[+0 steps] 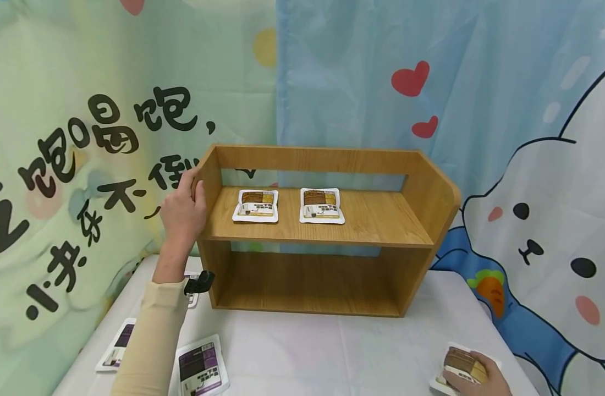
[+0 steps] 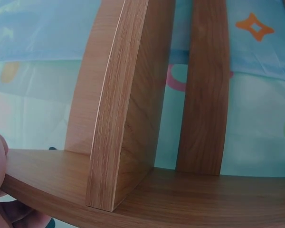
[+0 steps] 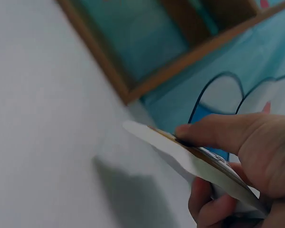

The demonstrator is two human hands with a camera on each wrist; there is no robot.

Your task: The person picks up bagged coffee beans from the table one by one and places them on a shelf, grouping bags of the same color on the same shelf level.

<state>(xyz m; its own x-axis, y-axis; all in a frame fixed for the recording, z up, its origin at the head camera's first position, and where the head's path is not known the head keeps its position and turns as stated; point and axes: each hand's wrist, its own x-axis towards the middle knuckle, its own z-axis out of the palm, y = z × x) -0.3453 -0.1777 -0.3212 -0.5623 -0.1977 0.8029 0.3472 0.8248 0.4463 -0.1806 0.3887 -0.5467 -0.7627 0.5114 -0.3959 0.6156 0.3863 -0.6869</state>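
Fingers (image 3: 216, 211) of the right hand (image 1: 487, 378) pinch a flat white pouch with a brown-and-yellow label (image 1: 461, 364), above the right front of the white-covered table (image 1: 302, 352). Left hand (image 1: 183, 212) grips a light-brown wooden two-tier shelf (image 1: 322, 234) by its left side panel (image 1: 213, 192). Two similar brown-labelled pouches (image 1: 321, 206) lie side by side on the upper tier. Purple-and-black-labelled white pouches (image 1: 201, 367) on table, left.

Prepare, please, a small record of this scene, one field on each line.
left hand: grips left side of wooden shelf
right hand: pinches brown-labelled packet between thumb and fingers
upper board: two more brown-labelled packets, side by side
white table: two purple-labelled packets at left, third packet partly hidden
backdrop: printed cloth
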